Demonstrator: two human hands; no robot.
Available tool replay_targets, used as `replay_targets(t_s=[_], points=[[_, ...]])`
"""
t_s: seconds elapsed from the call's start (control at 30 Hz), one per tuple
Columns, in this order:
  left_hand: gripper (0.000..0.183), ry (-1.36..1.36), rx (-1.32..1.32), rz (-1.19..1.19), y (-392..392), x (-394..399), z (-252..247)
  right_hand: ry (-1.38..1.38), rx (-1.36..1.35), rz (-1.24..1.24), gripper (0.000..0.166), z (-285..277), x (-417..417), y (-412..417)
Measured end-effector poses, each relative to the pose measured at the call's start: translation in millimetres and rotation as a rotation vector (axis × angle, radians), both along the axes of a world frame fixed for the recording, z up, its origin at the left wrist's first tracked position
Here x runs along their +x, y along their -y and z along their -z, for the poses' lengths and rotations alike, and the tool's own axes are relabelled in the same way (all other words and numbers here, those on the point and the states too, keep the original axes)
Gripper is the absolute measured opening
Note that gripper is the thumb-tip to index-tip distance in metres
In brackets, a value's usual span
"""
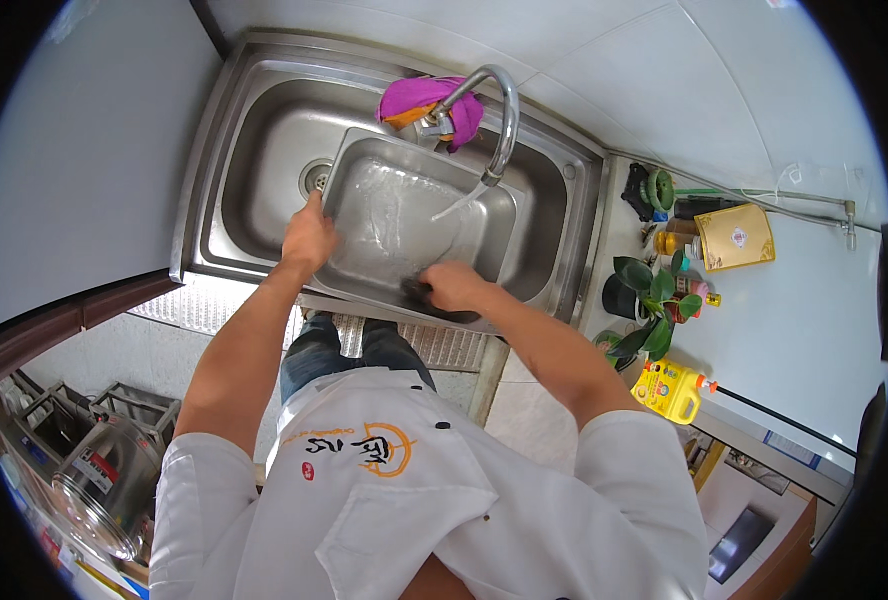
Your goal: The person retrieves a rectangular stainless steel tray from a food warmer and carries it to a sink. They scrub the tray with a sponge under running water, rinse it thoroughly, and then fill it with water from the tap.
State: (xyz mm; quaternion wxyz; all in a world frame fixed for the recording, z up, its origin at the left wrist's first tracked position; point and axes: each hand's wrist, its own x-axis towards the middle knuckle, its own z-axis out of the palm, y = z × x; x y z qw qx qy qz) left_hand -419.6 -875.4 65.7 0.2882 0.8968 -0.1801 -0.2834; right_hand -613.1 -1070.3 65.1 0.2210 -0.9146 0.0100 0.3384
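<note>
A rectangular stainless steel pan (376,187) rests across the double-basin sink (267,142), tilted slightly in the view. My left hand (310,236) grips the pan's left rim, thumb along the edge. Inside the pan, near its front wall, my right hand (455,287) holds a dark scrubbing pad (414,289), partly hidden by the fingers and blurred. From the curved chrome faucet (510,112) a stream of water (459,205) runs into the pan. A thin, shiny layer of water covers the pan's bottom.
Magenta and orange cloths (423,94) drape around the faucet base. Left of the pan shows a basin drain (315,178). Along the right ledge stand a potted plant (642,285), several bottles and a yellow detergent jug (669,391). A large steel pot (106,480) sits behind at left.
</note>
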Motion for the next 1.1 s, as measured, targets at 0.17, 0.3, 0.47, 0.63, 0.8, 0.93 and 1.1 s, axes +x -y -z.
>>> replay_targets(t_s=[0.17, 0.3, 0.47, 0.63, 0.8, 0.93, 1.1], points=[[0.037, 0.009, 0.023, 0.028, 0, 2, 0, 0.205, 0.063, 0.114, 0.019, 25, 38, -39], [0.039, 0.045, 0.026, 0.050, -4, 4, 3, 0.373, -0.011, 0.093, 0.031, 12, 62, -12], [0.038, 0.070, -0.024, 0.037, -7, 5, 19, 0.432, -0.327, -0.111, 0.040, -18, 55, 57], [0.040, 0.089, -0.025, 0.095, -10, 9, 17, 0.273, -0.213, -0.290, 0.025, -40, 30, 69], [0.041, 0.118, -0.010, 0.119, -6, 14, 19, 0.113, -0.189, -0.384, 0.016, -34, 9, 50], [0.041, 0.094, 0.001, 0.120, -4, 15, 16, 0.233, -0.016, -0.525, 0.015, -17, -6, 20], [0.041, 0.113, 0.005, 0.120, 3, 18, 14, 0.389, 0.006, -0.445, 0.024, 0, 24, -3]])
